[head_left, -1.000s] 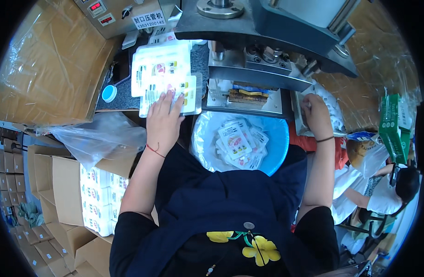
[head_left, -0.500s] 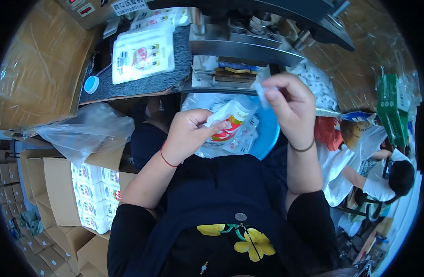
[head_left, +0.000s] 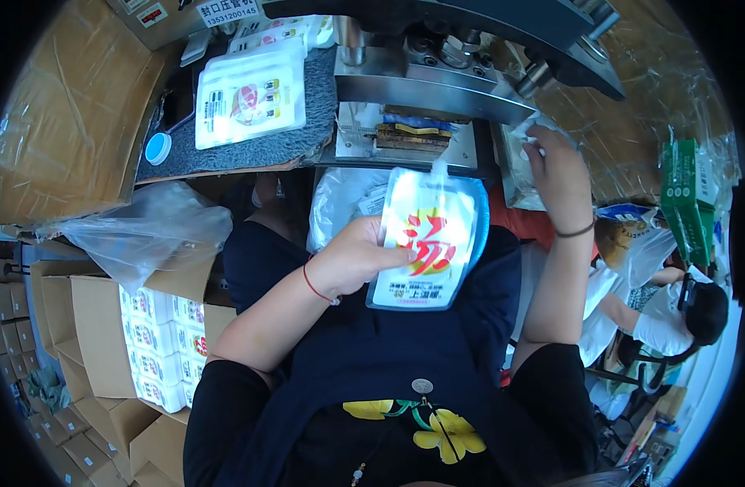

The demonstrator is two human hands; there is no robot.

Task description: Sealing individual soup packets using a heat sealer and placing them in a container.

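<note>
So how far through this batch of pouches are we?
Done: a stack of flat pouches lies on the grey mat, and the open carton at the left is filled with packs. In hand: the left hand holds one white pouch upright below the sealing machine, while the right hand reaches into a bag. Left: more pouches in the blue tub, count hidden.

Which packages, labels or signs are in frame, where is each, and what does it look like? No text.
Spouted pouch: left hand holds it centre frame; white, red and yellow print.
Flat pouches: stacked on grey mat, upper left; white, red-yellow graphics.
Small wrappers: at right hand; whitish, detail unclear.
Boxed packs: open carton, lower left; white rows.
Green cartons: right edge.
White label: top edge, rectangular.
</note>
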